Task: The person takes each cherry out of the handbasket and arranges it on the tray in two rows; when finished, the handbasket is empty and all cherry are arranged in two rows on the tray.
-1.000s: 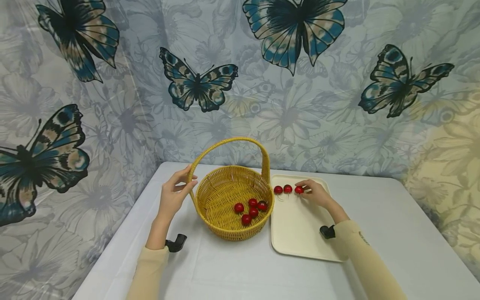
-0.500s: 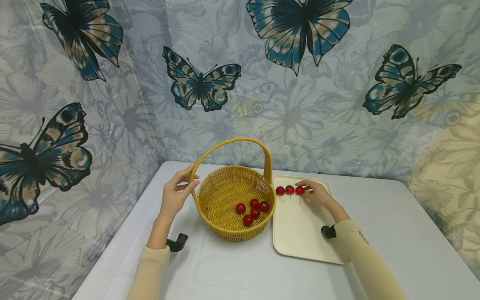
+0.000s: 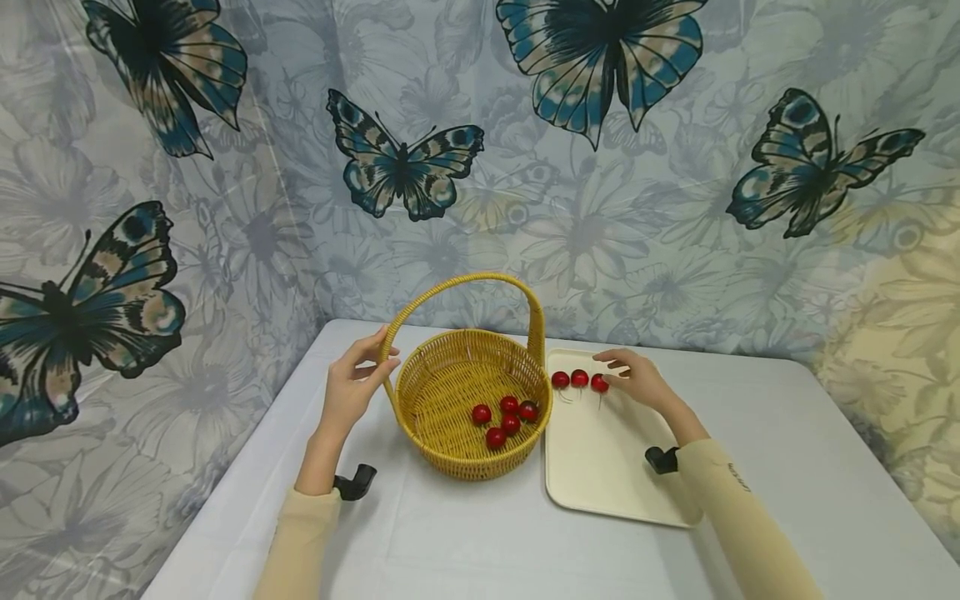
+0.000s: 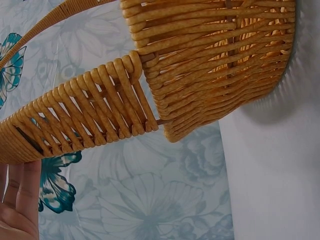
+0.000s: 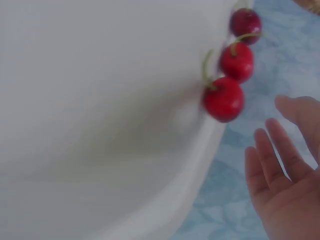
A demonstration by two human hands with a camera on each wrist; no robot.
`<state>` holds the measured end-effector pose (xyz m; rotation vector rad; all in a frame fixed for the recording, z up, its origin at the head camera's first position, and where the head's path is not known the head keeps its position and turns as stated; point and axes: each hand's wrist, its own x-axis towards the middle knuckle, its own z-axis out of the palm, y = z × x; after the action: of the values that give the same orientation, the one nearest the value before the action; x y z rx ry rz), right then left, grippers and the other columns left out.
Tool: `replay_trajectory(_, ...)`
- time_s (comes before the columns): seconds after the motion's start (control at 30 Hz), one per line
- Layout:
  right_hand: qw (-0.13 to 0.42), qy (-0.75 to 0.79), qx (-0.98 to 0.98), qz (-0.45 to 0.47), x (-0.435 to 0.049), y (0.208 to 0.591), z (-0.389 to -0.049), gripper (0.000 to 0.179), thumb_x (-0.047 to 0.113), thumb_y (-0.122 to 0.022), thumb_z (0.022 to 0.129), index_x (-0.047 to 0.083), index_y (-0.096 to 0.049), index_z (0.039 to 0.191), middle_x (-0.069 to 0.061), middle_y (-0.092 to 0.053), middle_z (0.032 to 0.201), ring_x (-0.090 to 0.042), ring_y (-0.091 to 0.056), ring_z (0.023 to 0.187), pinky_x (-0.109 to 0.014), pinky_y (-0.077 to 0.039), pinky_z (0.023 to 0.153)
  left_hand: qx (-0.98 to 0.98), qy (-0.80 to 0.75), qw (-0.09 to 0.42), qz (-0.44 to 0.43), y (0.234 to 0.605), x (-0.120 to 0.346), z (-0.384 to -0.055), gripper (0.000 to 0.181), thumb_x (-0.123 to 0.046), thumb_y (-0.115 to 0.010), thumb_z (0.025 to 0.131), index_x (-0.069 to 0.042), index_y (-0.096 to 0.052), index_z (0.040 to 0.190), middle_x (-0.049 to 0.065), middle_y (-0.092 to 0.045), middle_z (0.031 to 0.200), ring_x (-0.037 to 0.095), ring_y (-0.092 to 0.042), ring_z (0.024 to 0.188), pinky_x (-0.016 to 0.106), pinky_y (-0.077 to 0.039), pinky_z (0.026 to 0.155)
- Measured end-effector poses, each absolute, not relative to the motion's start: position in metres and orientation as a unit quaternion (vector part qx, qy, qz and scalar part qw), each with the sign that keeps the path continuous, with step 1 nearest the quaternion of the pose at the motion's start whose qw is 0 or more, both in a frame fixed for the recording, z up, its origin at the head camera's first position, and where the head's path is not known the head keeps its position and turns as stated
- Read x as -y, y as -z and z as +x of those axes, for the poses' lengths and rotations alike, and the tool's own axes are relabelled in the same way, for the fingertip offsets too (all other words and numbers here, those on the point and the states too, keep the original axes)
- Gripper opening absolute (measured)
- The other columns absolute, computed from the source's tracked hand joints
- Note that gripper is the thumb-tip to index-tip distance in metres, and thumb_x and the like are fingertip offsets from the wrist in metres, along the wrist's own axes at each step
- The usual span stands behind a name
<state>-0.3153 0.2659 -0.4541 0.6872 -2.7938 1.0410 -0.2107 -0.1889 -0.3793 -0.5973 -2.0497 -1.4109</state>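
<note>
The yellow woven basket (image 3: 435, 400) stands on the table with several red cherries (image 3: 495, 437) on the right side of its floor. My left hand (image 3: 351, 383) grips the left side of its tall handle (image 3: 480, 277) between fingers and thumb. In the left wrist view the fingers show just at the handle's edge. On the cream tray (image 3: 607, 467), three stemmed cherries lie in a row near the far edge. My right hand (image 3: 637, 379) hovers by the rightmost cherry (image 5: 223, 99), fingers spread and holding nothing; the right wrist view shows a gap between them.
A white cloth covers the table (image 3: 450, 542). The tray lies right beside the basket. Behind the table hangs a butterfly-patterned cloth (image 3: 585, 242), close to the far edge. Black wrist cameras (image 3: 356, 482) sit on both wrists.
My right hand has let go of the rightmost cherry, its fingers spreading and lifting off it. The cherry stays in the row. My left hand keeps its grip on the handle.
</note>
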Motion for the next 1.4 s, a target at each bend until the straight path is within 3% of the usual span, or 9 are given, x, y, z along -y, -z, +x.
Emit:
replay_trajectory(0.33,0.055,-0.363,0.891,0.268,-0.238,0.427,-0.304,0.032,0.006,-0.064,0.087,0.002,-0.059,0.118,-0.022,-0.06,0.113,-0.037,-0.061,0.096,-0.046,-0.054,0.078,0.773,0.524,0.29,-0.209,0.379,0.19,-0.209,0.046,0.002,-0.066,0.082,-0.001,-0.054,0.127,0.022,-0.066,0.096,-0.005,-0.059,0.086,0.019,-0.055,0.072)
replay_trajectory(0.7,0.03,-0.406,0.863,0.299,-0.205,0.408,-0.287,0.031,0.004,-0.063,0.088,0.005,-0.059,0.118,-0.021,-0.057,0.117,-0.034,-0.062,0.096,-0.03,-0.057,0.068,0.77,0.526,0.286,-0.221,0.378,0.191,-0.21,0.046,0.002,-0.066,0.083,0.0,-0.054,0.128,0.022,-0.066,0.097,-0.005,-0.059,0.087,0.02,-0.056,0.073)
replay_trajectory(0.97,-0.007,-0.418,0.832,0.363,-0.177,0.393,-0.273,0.036,0.0,-0.064,0.085,-0.003,-0.055,0.121,-0.023,-0.054,0.119,-0.037,-0.061,0.096,-0.035,-0.057,0.075,0.768,0.532,0.281,-0.218,0.379,0.191,-0.21,0.046,0.002,-0.066,0.083,0.0,-0.054,0.127,0.022,-0.066,0.097,-0.004,-0.059,0.087,0.02,-0.056,0.072)
replay_trajectory(1.2,-0.024,-0.391,0.833,0.391,-0.161,0.401,-0.277,0.037,0.009,-0.067,0.085,0.005,-0.058,0.121,-0.021,-0.055,0.114,-0.033,-0.061,0.096,-0.032,-0.057,0.074,0.767,0.535,0.281,-0.214,0.378,0.189,-0.21,0.047,0.003,-0.066,0.083,-0.002,-0.054,0.128,0.022,-0.065,0.098,-0.001,-0.06,0.087,0.021,-0.056,0.072)
replay_trajectory(1.4,-0.043,-0.356,0.844,0.399,-0.146,0.401,-0.279,0.041,0.006,-0.068,0.084,0.008,-0.056,0.124,-0.015,-0.054,0.117,-0.035,-0.058,0.099,-0.03,-0.057,0.075,0.762,0.542,0.282,-0.214,0.378,0.188,-0.21,0.046,0.002,-0.066,0.082,-0.003,-0.055,0.127,0.021,-0.066,0.097,0.002,-0.061,0.085,0.02,-0.056,0.071)
